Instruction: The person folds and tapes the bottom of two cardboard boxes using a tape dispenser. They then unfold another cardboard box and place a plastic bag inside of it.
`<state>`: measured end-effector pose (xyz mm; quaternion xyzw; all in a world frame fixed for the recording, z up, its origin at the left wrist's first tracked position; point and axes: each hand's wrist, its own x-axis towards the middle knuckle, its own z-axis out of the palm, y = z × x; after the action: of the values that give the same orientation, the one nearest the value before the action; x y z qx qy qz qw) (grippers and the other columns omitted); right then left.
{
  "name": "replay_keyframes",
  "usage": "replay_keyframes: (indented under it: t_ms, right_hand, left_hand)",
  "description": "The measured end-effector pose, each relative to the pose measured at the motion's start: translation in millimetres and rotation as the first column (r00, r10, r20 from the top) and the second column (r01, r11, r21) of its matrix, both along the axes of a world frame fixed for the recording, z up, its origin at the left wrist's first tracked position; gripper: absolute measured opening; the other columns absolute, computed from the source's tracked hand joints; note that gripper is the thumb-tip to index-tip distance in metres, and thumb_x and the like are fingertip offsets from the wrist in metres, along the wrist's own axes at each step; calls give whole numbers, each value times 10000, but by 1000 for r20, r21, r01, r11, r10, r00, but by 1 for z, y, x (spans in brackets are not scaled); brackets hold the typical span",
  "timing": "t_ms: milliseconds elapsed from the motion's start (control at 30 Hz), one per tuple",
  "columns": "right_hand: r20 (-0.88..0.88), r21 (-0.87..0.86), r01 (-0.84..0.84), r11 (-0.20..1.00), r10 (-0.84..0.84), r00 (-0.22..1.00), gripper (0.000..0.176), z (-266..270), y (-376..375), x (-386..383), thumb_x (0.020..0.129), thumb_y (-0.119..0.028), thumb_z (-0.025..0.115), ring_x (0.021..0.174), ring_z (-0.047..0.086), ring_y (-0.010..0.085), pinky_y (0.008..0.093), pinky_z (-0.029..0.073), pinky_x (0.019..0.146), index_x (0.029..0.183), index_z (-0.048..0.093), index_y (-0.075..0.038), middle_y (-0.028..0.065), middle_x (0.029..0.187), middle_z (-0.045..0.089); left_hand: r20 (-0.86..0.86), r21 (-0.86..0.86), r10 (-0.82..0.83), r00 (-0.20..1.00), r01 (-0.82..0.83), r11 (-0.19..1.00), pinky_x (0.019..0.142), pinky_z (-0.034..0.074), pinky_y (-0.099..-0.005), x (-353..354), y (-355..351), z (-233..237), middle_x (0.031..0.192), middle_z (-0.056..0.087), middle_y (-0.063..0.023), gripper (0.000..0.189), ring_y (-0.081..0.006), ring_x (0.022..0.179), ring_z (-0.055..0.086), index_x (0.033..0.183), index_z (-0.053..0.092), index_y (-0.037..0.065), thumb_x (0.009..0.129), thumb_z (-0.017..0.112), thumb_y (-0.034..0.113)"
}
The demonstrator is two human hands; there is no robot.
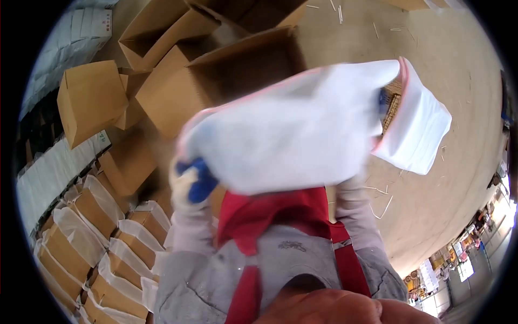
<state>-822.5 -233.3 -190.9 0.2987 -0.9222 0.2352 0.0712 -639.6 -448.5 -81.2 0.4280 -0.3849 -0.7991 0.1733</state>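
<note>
A large white sheet with pink edging (286, 129) stretches across in front of my red apron, blurred by motion. My left hand (197, 182), in a blue and white glove, is closed around its lower left corner. On the right, the sheet folds back into a loose flap (418, 127). A brown ridged piece (392, 112) shows in the gap beside that flap. In the same gap is a bit of blue glove, my right hand (383, 101); its fingers are hidden by the sheet.
Open cardboard boxes (245, 65) stand just beyond the sheet, with another box (94, 97) at the left. Lower left are several cartons with white liners (110, 243). White packs (86, 32) are stacked at upper left. Thin white strips (384, 205) litter the concrete floor (453, 92).
</note>
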Motion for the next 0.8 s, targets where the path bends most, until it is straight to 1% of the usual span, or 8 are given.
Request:
replay_keyframes:
  t_ms: [100,200,233,333,467,600,733,800]
  right_hand:
    - [159,146,-136,980,113,981,571,-40,-97,70,818,-283,515,1303,194,400,572,143,1045,1339,367,-104,160,1424,244]
    - [240,439,-186,879,85,967,534,-164,-119,133,787,-291,603,1237,336,403,516,239,1035,1270,473,-104,172,1333,400]
    - [325,427,-241,871,101,940,531,-166,-116,138,796,-278,596,1231,346,382,496,252,1030,1276,463,-96,165,1325,409]
    - [690,199,-387,900,152,708,520,-139,-93,131,822,-239,577,1214,379,322,436,290,1014,1293,432,-71,145,1301,435]
    - [945,99,-72,992,-71,319,508,-97,-39,84,856,-187,550,1191,422,242,356,341,994,1315,390,-39,119,1269,470]
    - [859,-62,126,990,-11,512,406,-17,-9,41,892,-160,507,1081,498,174,292,430,863,1262,439,-9,79,1194,526]
    - [934,-357,151,922,351,63,363,13,-49,58,881,-167,497,996,537,167,275,432,832,1200,483,5,99,1127,563]
    - [944,-302,241,922,254,210,296,-4,-41,59,840,-121,527,953,563,202,292,442,824,1098,532,26,102,1025,602]
  left_hand:
    - [51,-5,-37,998,38,999,794,505,-364,30,-45,9,965,605,-133,344,-251,868,616,1069,508,-57,785,591,119]
    - [542,62,-547,637,619,783,658,439,-233,50,-37,-57,769,562,-14,236,-77,702,508,982,597,-13,793,604,129]
    - [430,-51,-562,706,641,766,688,438,-230,61,-18,-91,815,585,-23,277,-70,729,503,1033,587,-13,806,603,145]
    - [250,170,-582,773,557,813,743,437,-235,51,3,-92,892,595,-11,308,-69,797,507,1097,558,-34,840,577,134]
    - [141,62,-442,886,438,897,715,438,-233,32,-4,-92,881,610,-52,259,-96,783,525,1040,584,-34,862,559,152]
    - [143,117,-478,867,464,878,680,453,-239,8,0,-91,849,622,-51,221,-103,756,557,1004,595,-35,841,583,114]
    - [114,9,-391,913,393,920,681,460,-240,-23,49,-105,843,628,-46,218,-96,773,574,983,607,-34,780,634,41]
    - [337,-346,-488,805,588,731,699,462,-237,-24,50,-92,842,627,-43,230,-96,773,575,979,616,-32,758,643,19]
